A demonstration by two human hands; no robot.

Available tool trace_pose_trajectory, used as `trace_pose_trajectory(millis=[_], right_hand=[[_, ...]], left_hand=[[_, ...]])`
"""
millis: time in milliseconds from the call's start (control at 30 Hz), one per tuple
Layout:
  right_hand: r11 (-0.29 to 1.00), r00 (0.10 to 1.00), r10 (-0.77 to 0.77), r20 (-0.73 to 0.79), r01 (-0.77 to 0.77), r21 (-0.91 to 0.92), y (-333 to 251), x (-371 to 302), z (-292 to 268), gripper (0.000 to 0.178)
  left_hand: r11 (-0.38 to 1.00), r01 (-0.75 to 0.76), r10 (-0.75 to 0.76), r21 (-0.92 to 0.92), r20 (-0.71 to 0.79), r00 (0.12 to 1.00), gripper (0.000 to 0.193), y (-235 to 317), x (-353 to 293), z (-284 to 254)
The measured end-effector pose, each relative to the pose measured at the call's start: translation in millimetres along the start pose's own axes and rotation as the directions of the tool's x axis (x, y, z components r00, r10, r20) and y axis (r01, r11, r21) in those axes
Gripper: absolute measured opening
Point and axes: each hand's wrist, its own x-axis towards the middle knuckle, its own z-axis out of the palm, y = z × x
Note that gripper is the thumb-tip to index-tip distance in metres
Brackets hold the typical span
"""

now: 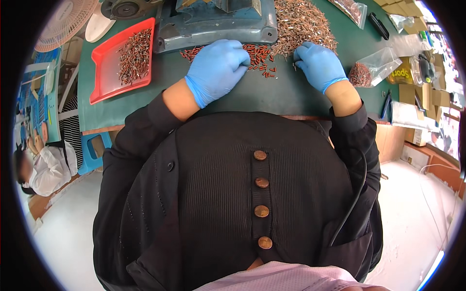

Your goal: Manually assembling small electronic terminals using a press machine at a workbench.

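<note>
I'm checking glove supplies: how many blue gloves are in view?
2: one on the left hand, beside small red parts; one on the right hand, at the lower edge of the large pile. Others may be hidden.

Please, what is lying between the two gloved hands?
In the head view, small reddish pieces lie loose between the left hand and the right hand, closer to the left; then green tabletop shows, with a large pile just beyond.
</note>
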Motion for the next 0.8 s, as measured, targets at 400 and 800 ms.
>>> trace_pose_trajectory(millis=[400,800], right_hand=[[0.971,0.956,0.058,-0.288,0.013,0.239,19.1,-6.7,16.1,0.009],[0.952,0.972,0.222,-0.078,-0.199,0.233,9.7,-9.8,3.4,0.011]], left_hand=[[0.991,0.078,-0.084,0.107,0.055,0.995,0.006,0.8,16.4,18.2],[0.732,0.392,-0.367,-0.557,0.162,0.916,0.008,-0.4,1.9,0.6]])
